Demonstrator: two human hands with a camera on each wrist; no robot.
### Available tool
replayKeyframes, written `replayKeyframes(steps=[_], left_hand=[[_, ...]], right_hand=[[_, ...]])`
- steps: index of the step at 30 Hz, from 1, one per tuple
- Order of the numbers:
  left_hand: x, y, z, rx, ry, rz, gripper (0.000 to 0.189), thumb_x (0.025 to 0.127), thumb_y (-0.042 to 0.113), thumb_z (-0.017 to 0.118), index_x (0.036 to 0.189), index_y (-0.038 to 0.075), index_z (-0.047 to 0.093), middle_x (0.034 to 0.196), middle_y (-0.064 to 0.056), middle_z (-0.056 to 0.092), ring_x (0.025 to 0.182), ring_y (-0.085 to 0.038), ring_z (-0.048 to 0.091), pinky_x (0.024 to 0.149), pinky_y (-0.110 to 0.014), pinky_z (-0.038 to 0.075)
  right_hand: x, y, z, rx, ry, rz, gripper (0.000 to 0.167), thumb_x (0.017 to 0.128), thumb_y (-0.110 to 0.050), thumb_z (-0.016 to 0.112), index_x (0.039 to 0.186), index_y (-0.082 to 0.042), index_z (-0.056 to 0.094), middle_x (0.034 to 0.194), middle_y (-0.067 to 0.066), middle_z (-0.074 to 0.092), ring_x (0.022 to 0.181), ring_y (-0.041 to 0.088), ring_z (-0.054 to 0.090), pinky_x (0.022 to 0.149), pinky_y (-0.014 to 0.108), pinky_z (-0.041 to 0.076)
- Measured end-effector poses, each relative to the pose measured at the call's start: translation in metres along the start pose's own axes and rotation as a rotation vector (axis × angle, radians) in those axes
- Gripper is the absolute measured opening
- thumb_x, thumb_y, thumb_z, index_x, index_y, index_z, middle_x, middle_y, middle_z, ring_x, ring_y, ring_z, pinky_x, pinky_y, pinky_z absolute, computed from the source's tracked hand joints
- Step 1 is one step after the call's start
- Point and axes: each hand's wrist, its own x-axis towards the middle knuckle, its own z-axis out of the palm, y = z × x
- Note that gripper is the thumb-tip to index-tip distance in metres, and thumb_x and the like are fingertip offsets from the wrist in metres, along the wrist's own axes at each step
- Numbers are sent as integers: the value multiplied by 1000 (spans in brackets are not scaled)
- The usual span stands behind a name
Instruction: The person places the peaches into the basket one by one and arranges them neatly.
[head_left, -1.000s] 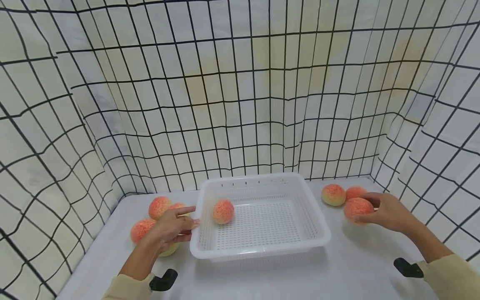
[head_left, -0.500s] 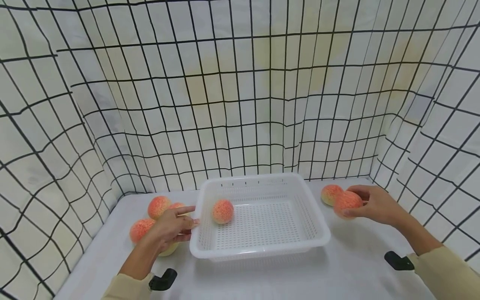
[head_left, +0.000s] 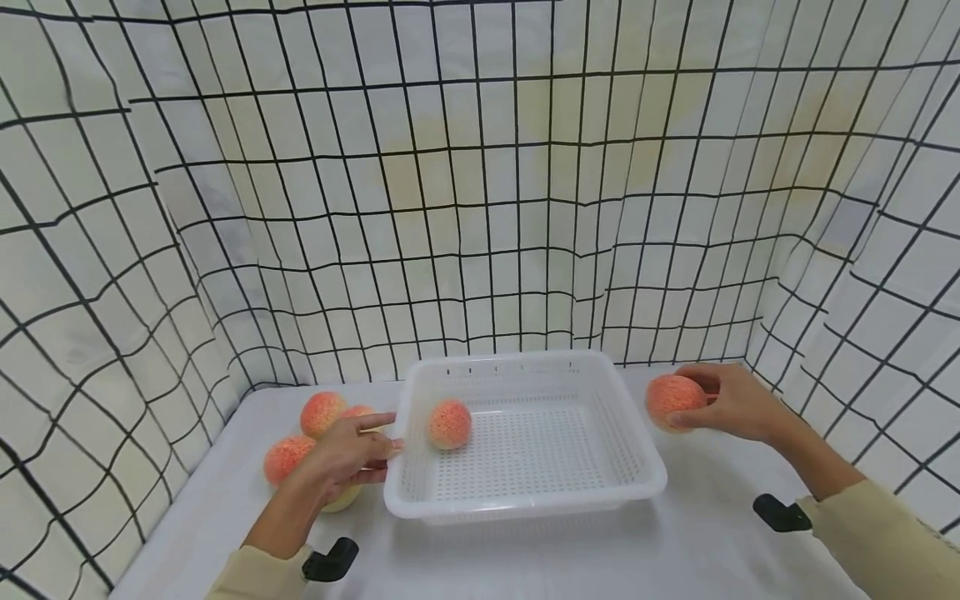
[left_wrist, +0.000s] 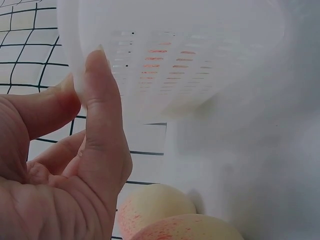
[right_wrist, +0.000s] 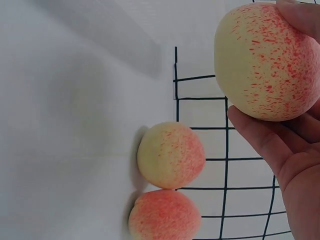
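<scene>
In my right hand [head_left: 738,402] is a peach [head_left: 673,403], raised off the table just right of the white plastic basket [head_left: 525,505]. The right wrist view shows fingers and thumb around this peach [right_wrist: 270,65], pale yellow with red speckles. My left hand [head_left: 347,454] pinches the basket's left rim; in the left wrist view, finger and thumb meet on the rim [left_wrist: 75,45]. One peach [head_left: 450,424] lies inside the basket, near its left wall. Two more peaches lie below the held one in the right wrist view, an upper peach [right_wrist: 171,155] and a lower peach [right_wrist: 165,215].
Several peaches lie left of the basket, including a rear peach [head_left: 322,414] and a front peach [head_left: 287,459], partly behind my left hand. A white cloth wall with a black grid [head_left: 495,225] surrounds the white table [head_left: 525,558] at the back and sides.
My right hand has carried its peach leftward and up toward the basket's right side, now covering the peaches behind it in the head view. My left hand stays on the rim.
</scene>
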Motion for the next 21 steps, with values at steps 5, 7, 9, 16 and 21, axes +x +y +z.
replayKeyframes(steps=[5, 7, 9, 16, 21], left_hand=[[0, 0, 1, -4, -1, -4, 68, 95, 12, 76, 154, 1, 46, 112, -14, 77, 86, -21, 74, 76, -38, 66], [0, 0, 1, -4, -1, -9, 68, 95, 12, 76, 155, 1, 46, 111, -14, 77, 85, -21, 74, 76, -38, 66], [0, 0, 1, -8, 3, -14, 67, 95, 11, 75, 154, 1, 46, 110, -14, 77, 85, -21, 74, 75, -37, 66], [1, 1, 1, -8, 4, -19, 66, 95, 10, 74, 154, 1, 46, 113, -15, 77, 85, -22, 75, 74, -38, 66], [1, 0, 1, -7, 8, -19, 65, 96, 10, 74, 154, 1, 47, 113, -16, 76, 85, -22, 74, 74, -38, 66]], right_hand=[[5, -8, 1, 3, -18, 21, 76, 78, -45, 91, 134, -2, 64, 118, 14, 73, 100, 25, 68, 73, 30, 59], [7, -11, 2, 8, -28, 35, 76, 78, -45, 91, 135, -3, 63, 119, 13, 73, 101, 25, 67, 74, 30, 58], [10, -15, 3, 19, -39, 42, 75, 78, -45, 90, 135, -4, 63, 118, 12, 72, 101, 24, 67, 73, 30, 57], [21, -28, 6, 65, -64, 6, 72, 78, -41, 91, 134, -4, 64, 118, 10, 73, 102, 23, 67, 77, 30, 58], [31, -37, 9, 128, -96, 23, 68, 78, -38, 92, 132, -8, 65, 120, 10, 73, 104, 24, 67, 83, 32, 58]])
